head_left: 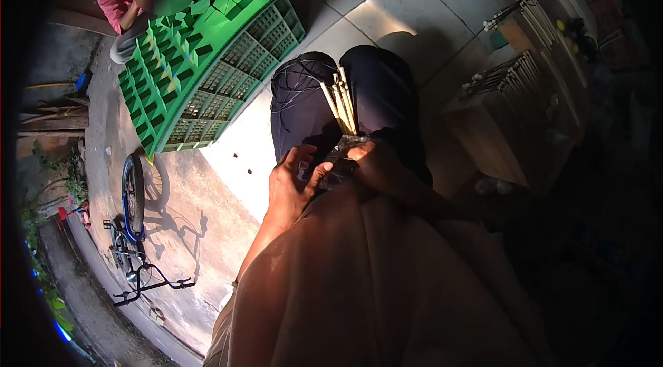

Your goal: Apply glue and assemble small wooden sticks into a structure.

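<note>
Over my lap, a crinkled clear plastic bag (338,165) lies between my two hands. My left hand (293,177) is closed at its left side, thumb and fingers curled together, with a small pale bit showing between them. My right hand (376,165) is closed on the bag's other side, thumb on top; shadow hides its lower fingers. Just beyond the bag, several thin pale sticks (340,103) with knobbed ends rest between my thighs. Loose dark strands (298,84) spread over my left thigh.
A green plastic crate-like rack (228,84) with folded green pieces stands at far left, a person in a red top (116,0) behind it. A small bicycle (135,229) is at left. On the right, wooden boxes (494,132) carry more sticks (514,77).
</note>
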`<state>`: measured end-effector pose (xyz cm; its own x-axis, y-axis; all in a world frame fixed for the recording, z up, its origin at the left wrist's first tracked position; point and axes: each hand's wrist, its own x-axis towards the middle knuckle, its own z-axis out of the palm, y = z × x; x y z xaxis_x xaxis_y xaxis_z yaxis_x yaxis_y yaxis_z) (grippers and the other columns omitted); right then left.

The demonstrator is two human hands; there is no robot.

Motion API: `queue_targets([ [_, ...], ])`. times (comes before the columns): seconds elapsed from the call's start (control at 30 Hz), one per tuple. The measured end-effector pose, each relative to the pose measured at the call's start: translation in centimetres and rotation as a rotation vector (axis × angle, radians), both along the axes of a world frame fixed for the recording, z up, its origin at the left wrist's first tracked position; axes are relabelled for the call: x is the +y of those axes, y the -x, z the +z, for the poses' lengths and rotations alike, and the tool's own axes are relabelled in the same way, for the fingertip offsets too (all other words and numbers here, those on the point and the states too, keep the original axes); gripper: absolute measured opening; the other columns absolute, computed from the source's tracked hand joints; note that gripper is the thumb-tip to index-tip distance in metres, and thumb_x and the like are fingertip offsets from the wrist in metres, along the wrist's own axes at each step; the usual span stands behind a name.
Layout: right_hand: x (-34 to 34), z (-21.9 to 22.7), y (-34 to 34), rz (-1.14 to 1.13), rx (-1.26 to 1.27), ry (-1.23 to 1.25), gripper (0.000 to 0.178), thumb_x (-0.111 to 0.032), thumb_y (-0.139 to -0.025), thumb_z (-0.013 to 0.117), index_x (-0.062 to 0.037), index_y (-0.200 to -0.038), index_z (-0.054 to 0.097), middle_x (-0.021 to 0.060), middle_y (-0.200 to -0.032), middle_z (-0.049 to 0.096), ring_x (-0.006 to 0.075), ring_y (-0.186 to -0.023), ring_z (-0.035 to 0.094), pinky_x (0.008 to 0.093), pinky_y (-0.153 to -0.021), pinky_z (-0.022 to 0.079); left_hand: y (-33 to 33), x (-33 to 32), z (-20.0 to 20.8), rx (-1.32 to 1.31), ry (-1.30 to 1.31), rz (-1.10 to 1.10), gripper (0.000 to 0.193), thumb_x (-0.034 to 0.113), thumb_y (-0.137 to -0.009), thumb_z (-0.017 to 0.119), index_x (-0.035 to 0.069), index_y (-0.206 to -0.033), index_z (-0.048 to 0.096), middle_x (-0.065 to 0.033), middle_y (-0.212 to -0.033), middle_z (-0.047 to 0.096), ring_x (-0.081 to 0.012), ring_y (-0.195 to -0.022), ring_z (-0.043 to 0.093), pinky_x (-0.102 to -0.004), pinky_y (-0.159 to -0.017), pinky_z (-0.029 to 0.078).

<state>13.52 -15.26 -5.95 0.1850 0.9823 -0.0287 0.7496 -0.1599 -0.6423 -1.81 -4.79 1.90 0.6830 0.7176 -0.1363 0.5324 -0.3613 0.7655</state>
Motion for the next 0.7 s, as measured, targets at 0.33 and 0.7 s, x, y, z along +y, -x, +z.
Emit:
queue_targets([
  [0.33,-0.1,4.8,-1.1,0.003,0.574,-0.076,0.012,-0.008,-0.069,0.062,-0.0010,-0.079,0.062,0.0112,-0.065,0.061,0.0180,-0.058,0.060,0.0272,-0.054,0.044,4.3,1.4,-7.5,-0.392,0.537,0.376,0.011,0.012,-0.083,0.058,0.002,-0.086,0.056,0.0007,-0.073,0.054,-0.0067,-0.061,0.050,-0.0201,-0.054,0.040],
  [0.7,-0.7,11.2,-3.1,-0.312,0.854,0.120,0.006,-0.002,-0.074,0.061,0.0009,-0.079,0.061,0.0045,-0.074,0.061,0.0059,-0.068,0.054,0.0186,-0.063,0.040,10.4,1.2,-9.2,-0.338,0.692,0.586,0.006,0.002,-0.080,0.059,0.002,-0.085,0.056,0.0004,-0.079,0.056,-0.0060,-0.072,0.051,-0.0200,-0.068,0.042],
])
